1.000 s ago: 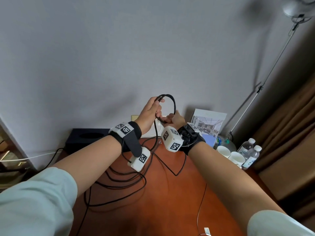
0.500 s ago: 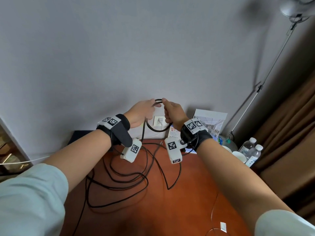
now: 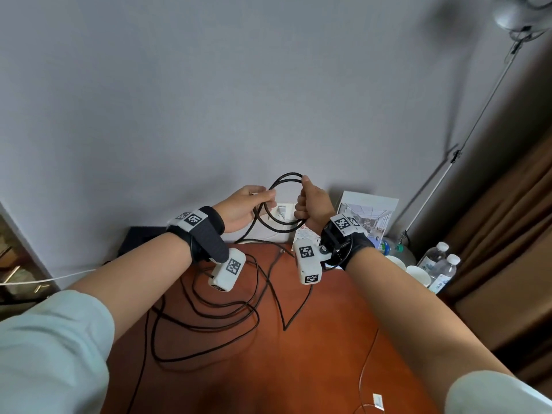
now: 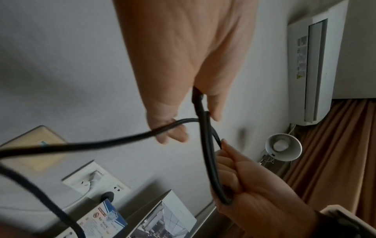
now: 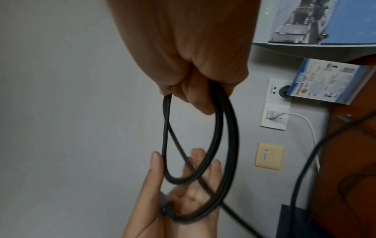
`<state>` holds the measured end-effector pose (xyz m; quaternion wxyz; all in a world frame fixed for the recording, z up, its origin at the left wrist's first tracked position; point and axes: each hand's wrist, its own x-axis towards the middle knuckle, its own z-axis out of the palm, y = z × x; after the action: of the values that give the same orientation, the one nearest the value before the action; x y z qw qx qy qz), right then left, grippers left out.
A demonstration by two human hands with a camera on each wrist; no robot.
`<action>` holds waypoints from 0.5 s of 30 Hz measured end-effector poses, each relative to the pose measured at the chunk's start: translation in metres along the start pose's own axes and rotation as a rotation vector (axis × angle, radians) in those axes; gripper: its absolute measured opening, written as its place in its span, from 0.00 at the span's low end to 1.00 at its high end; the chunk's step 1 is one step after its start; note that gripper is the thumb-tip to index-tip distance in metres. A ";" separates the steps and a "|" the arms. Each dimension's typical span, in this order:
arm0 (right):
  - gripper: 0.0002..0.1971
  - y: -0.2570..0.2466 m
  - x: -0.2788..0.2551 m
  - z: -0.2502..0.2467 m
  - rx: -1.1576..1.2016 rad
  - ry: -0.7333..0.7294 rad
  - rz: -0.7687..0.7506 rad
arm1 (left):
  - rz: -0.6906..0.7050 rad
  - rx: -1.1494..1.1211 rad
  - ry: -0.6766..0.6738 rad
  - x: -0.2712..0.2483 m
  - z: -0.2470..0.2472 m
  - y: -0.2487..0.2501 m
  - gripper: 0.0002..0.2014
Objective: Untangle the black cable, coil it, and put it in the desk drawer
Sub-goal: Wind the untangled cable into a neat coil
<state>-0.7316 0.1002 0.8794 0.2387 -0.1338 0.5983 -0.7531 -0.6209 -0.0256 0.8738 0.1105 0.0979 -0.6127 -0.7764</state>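
Note:
Both hands are raised over the wooden desk point(image 3: 328, 354), close to the wall. Between them they hold a small coil of the black cable point(image 3: 285, 175) of about two turns. My right hand point(image 3: 313, 204) grips the coil's right side in a fist, thumb up; the right wrist view shows the loops point(image 5: 230, 128) hanging from those curled fingers. My left hand point(image 3: 251, 204) holds the coil's left side, with the turns between thumb and fingers point(image 5: 183, 193) and a plug end in the palm. The rest of the cable lies in loose tangled loops point(image 3: 209, 316) on the desk. No drawer is in view.
Wall sockets point(image 3: 280, 210) with a white charger sit behind the hands. A picture card point(image 3: 367, 210), paper cups point(image 3: 418, 273) and water bottles point(image 3: 442, 264) stand at the back right, a black box point(image 3: 137, 243) at the back left. A thin white wire point(image 3: 367, 369) lies near the front.
The single loop held a second ago has become a wider coil of two turns. My right hand has turned thumb up and moved apart from the left hand.

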 end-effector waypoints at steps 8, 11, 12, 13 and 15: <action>0.21 0.007 0.005 -0.010 0.263 0.205 0.008 | -0.156 0.350 -0.014 0.002 0.004 -0.024 0.20; 0.21 0.009 0.006 -0.011 0.240 0.208 0.015 | -0.029 0.415 0.113 0.004 0.013 -0.021 0.19; 0.21 0.009 0.005 -0.011 0.220 0.188 0.021 | 0.017 0.443 0.134 0.004 0.016 -0.019 0.19; 0.21 0.009 0.005 -0.011 0.192 0.159 0.028 | 0.057 0.495 0.147 0.005 0.019 -0.016 0.19; 0.21 0.007 0.004 -0.009 0.134 0.100 0.042 | 0.133 0.580 0.173 0.005 0.023 -0.012 0.21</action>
<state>-0.7384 0.1045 0.8695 0.2327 -0.0675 0.5605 -0.7919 -0.6334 -0.0026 0.8673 0.1805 0.1508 -0.8020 -0.5492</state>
